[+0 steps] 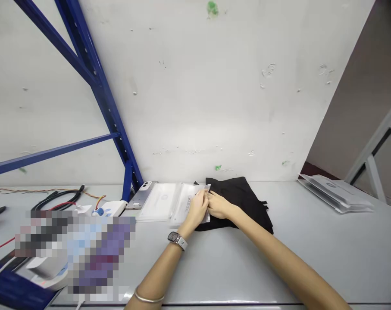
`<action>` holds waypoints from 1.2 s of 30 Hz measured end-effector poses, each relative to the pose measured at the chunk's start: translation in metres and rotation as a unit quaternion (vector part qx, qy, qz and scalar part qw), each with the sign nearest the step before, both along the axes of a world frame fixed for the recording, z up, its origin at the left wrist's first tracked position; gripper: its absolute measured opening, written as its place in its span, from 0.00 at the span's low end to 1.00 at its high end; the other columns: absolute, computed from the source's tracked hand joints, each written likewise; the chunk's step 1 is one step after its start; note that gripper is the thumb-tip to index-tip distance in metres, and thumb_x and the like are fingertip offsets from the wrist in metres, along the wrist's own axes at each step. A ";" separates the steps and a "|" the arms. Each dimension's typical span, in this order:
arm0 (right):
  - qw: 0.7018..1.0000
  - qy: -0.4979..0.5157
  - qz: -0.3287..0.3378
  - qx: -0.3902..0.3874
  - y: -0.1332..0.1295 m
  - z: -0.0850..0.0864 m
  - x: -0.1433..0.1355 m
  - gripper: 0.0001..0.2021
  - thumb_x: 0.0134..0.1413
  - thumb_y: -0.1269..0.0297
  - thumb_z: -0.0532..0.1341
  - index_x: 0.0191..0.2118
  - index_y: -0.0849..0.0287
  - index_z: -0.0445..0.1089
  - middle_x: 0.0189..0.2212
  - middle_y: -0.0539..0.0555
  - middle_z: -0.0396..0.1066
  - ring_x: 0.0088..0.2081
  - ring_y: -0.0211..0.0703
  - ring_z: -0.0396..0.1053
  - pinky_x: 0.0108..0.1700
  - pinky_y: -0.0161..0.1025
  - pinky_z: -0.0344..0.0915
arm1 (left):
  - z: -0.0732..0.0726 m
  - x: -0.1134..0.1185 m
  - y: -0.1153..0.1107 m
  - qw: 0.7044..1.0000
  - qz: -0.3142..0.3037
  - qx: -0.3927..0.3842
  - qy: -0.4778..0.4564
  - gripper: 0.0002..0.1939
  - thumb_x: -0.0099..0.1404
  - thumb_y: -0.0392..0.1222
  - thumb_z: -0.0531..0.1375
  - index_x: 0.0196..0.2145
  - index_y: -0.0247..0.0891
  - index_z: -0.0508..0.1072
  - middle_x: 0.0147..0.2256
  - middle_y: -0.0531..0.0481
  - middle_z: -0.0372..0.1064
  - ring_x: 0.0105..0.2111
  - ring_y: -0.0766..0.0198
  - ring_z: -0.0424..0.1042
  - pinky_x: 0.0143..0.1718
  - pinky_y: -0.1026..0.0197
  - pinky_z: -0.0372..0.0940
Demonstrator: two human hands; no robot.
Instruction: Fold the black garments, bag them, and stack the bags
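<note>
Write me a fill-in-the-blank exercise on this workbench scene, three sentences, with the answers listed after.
1. Both hands meet at the edge of a clear plastic bag that lies against a folded ____ garment.
2. The left hand has a ____ on its wrist.
3. The shelf frame against the wall is painted ____.
The right hand is bare.

Answers: black; watch; blue

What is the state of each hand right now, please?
Left hand: closed on the edge of the clear plastic bag.
Right hand: on the black garment at the bag's opening; grip cannot be told.
</note>
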State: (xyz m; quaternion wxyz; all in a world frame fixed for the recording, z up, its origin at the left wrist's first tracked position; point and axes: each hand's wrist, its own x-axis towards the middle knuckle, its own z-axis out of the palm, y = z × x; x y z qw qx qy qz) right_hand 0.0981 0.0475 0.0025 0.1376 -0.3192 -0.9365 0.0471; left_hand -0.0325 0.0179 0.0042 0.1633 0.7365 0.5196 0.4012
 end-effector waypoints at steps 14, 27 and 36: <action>0.991 0.050 -0.121 0.025 -0.013 -0.010 0.005 0.19 0.58 0.69 0.52 0.53 0.67 0.66 0.53 0.67 0.67 0.57 0.56 0.60 0.61 0.53 0.49 | 0.011 0.014 -0.016 0.990 -0.087 0.054 0.099 0.14 0.64 0.32 0.47 0.46 0.36 0.64 0.45 0.43 0.69 0.46 0.56 0.68 0.49 0.51 0.62; 0.989 0.119 -0.059 -0.063 -0.028 -0.009 0.034 0.18 0.55 0.72 0.52 0.51 0.59 0.69 0.57 0.58 0.63 0.62 0.48 0.54 0.65 0.52 0.44 | -0.008 0.009 -0.010 0.988 -0.058 0.008 0.139 0.08 0.64 0.32 0.45 0.38 0.39 0.61 0.32 0.49 0.66 0.34 0.59 0.68 0.36 0.57 0.64; 0.989 0.112 0.039 -0.087 -0.012 -0.005 0.016 0.14 0.54 0.72 0.54 0.45 0.60 0.71 0.50 0.58 0.69 0.55 0.47 0.62 0.60 0.46 0.56 | -0.005 -0.005 -0.004 0.992 -0.078 0.005 0.102 0.09 0.65 0.34 0.44 0.40 0.39 0.60 0.32 0.50 0.66 0.32 0.62 0.67 0.35 0.59 0.63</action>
